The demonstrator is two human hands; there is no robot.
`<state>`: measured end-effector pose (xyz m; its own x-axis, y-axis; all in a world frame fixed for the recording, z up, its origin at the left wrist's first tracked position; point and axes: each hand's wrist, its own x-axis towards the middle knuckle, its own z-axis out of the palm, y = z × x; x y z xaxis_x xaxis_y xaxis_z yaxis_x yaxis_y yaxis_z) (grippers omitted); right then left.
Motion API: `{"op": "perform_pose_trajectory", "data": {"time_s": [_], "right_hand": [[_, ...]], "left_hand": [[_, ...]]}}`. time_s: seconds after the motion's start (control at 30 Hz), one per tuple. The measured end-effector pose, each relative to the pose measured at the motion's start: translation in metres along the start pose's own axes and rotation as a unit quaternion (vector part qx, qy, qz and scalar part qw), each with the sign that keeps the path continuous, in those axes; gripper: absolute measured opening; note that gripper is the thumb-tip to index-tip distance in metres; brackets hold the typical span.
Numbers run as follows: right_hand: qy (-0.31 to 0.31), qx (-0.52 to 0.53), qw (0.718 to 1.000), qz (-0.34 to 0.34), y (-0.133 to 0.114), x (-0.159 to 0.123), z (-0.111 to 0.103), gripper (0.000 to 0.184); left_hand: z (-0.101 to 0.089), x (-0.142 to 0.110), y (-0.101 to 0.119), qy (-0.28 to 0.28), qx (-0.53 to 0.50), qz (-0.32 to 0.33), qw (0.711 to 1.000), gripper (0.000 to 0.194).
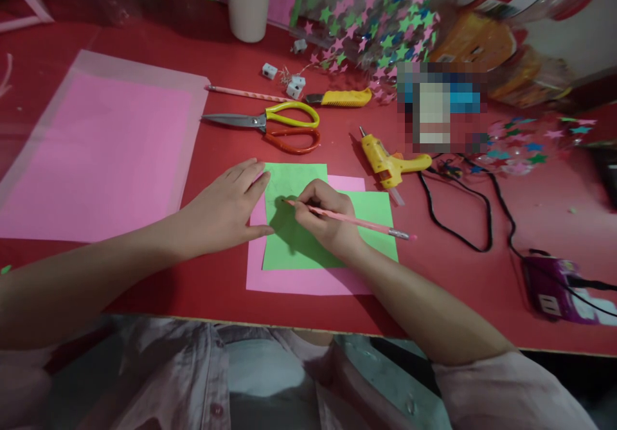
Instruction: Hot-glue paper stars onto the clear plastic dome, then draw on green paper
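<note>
My right hand grips a pink striped pencil, its tip touching the green paper. The pencil's eraser end points right. Flat and with fingers extended, my left hand rests at the green sheet's left edge, thumb and fingertips on it. Beneath the green paper lies a pink sheet, showing along its left, bottom and top edges. Faint marks may be on the green surface, but I cannot make them out.
Scissors, a second pencil, a yellow cutter and a glue gun lie beyond my hands. Large pink sheets are at left. A white cup and star cutouts stand behind; a black cord runs at right.
</note>
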<state>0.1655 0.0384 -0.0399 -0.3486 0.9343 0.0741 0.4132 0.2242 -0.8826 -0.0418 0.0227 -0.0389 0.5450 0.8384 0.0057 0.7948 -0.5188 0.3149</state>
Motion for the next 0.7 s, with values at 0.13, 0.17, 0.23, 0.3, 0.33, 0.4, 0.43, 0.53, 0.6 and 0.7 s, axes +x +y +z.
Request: {"op": "perform_pose_trajectory", "data": {"time_s": [0.13, 0.17, 0.23, 0.3, 0.33, 0.4, 0.43, 0.53, 0.6, 0.7], "right_hand": [[-0.004, -0.009, 1.0, -0.015, 0.0, -0.0004, 0.0, 0.013], [-0.006, -0.009, 1.0, -0.019, 0.0001, -0.0006, 0.0, 0.013], [-0.012, -0.012, 1.0, -0.022, 0.0002, -0.0012, -0.0002, 0.013], [-0.02, -0.021, 0.999, -0.023, -0.0002, -0.0018, -0.0005, 0.013], [-0.025, -0.026, 0.999, -0.024, -0.0007, -0.002, -0.0006, 0.012], [-0.036, -0.041, 0.998, -0.029, -0.002, -0.0024, -0.0008, 0.011], [-0.04, -0.049, 0.997, -0.033, -0.0027, -0.0026, -0.0008, 0.011], [-0.042, -0.067, 0.996, -0.051, -0.0045, -0.0031, -0.0002, 0.011], [-0.047, -0.074, 0.994, -0.063, -0.0047, -0.0035, 0.0005, 0.011], [-0.06, -0.083, 0.992, -0.07, -0.0037, -0.004, 0.0014, 0.01]], "left_hand": [[-0.0003, 0.0002, 0.0004, -0.006, -0.003, -0.002, 1.0, 0.081], [-0.0002, 0.0002, 0.0003, -0.006, -0.004, -0.002, 1.0, 0.082], [0.0002, 0.0002, -0.0001, -0.005, -0.004, -0.002, 1.0, 0.081], [0.0007, 0.0001, -0.0005, 0.0, -0.002, 0.001, 1.0, 0.081], [0.0008, 0.0001, -0.0006, 0.002, -0.001, 0.003, 1.0, 0.08], [0.0008, 0.0001, -0.0005, 0.003, -0.001, 0.003, 1.0, 0.08], [0.0006, 0.0002, -0.0002, 0.002, -0.002, 0.002, 1.0, 0.08], [-0.0005, 0.0005, 0.0012, -0.001, -0.001, 0.0, 1.0, 0.079], [-0.0011, 0.0008, 0.002, -0.003, 0.0, -0.002, 1.0, 0.078], [-0.001, 0.0011, 0.0021, -0.004, -0.002, -0.005, 1.0, 0.077]]}}
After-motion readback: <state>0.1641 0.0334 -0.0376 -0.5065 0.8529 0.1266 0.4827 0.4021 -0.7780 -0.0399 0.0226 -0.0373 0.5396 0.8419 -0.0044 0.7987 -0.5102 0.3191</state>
